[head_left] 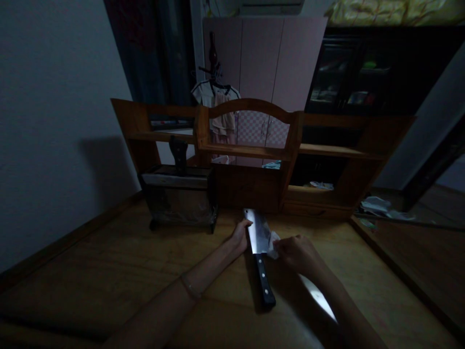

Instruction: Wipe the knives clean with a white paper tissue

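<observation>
A cleaver (258, 237) with a broad shiny blade and a black riveted handle (266, 286) is over the middle of the wooden table, its handle toward me. My left hand (241, 237) grips the blade along its left edge, with the thumb on the flat. In my closed right hand (296, 251) is a crumpled white tissue (273, 245), pressed to the right side of the blade near the handle. Part of the tissue is hidden by the fingers. Beneath my right forearm shows a bright, shiny strip (319, 298); whether it is a blade or reflected light I cannot tell.
A knife block (178, 198) with a black knife handle (178, 151) sticking up stands at the back left of the table (145, 271). Wooden shelving (250, 151) runs along the back edge. A wall (65, 121) bounds the left side.
</observation>
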A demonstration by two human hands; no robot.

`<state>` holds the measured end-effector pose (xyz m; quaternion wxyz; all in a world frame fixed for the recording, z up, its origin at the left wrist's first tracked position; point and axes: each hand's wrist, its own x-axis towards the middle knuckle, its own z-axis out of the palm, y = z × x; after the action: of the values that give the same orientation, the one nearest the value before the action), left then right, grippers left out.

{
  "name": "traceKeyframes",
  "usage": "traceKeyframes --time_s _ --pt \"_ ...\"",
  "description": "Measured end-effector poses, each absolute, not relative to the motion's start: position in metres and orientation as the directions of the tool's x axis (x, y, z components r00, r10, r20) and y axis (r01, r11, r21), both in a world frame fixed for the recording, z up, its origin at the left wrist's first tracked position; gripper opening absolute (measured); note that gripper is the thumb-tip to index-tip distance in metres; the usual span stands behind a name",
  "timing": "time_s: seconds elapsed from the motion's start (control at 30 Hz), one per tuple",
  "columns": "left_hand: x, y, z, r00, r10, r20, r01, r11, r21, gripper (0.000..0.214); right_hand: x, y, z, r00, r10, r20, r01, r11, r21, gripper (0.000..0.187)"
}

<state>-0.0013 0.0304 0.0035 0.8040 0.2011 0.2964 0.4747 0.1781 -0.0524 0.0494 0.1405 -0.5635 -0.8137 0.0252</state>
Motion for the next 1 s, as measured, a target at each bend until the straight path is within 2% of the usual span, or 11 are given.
traceKeyframes --time_s 0.07,0.13,0.2,0.3,0.47,0.63,0.83,1.0 --pt "-0.001 0.03 0.005 0.371 0.883 -0.287 -0.635 0.467 0.615 0.018 0.179 -0.048 0.045 -0.275 0.936 0.219 0.952 0.297 -0.073 0.028" --pt "-0.001 0.029 0.006 0.354 0.891 -0.285 -0.633 0.453 0.628 0.019 0.182 -0.044 0.041 -0.229 0.938 0.261 0.968 0.247 -0.04 0.029" --pt "-0.001 0.028 0.008 0.336 0.899 -0.28 -0.634 0.436 0.638 0.019 0.185 -0.041 0.038 -0.173 0.928 0.329 0.973 0.212 -0.088 0.028" --pt "-0.001 0.026 0.011 0.319 0.908 -0.271 -0.641 0.417 0.645 0.02 0.19 -0.039 0.034 -0.063 0.901 0.428 0.956 0.178 -0.233 0.031" --pt "0.003 0.018 0.018 0.309 0.923 -0.229 -0.646 0.38 0.662 0.02 0.19 -0.04 0.031 0.038 0.883 0.467 0.881 0.191 -0.434 0.032" --pt "0.008 0.008 0.026 0.342 0.933 -0.116 -0.602 0.312 0.735 0.014 0.188 -0.041 0.034 0.126 0.877 0.465 0.862 0.135 -0.488 0.032" --pt "-0.002 -0.001 0.028 0.384 0.922 -0.054 -0.553 0.277 0.786 0.012 0.192 -0.038 0.032 0.114 0.885 0.451 0.781 0.201 -0.592 0.029" --pt "-0.008 0.001 0.019 0.382 0.924 0.0 -0.561 0.232 0.794 0.018 0.193 -0.035 0.03 0.133 0.883 0.45 0.751 0.206 -0.627 0.029"
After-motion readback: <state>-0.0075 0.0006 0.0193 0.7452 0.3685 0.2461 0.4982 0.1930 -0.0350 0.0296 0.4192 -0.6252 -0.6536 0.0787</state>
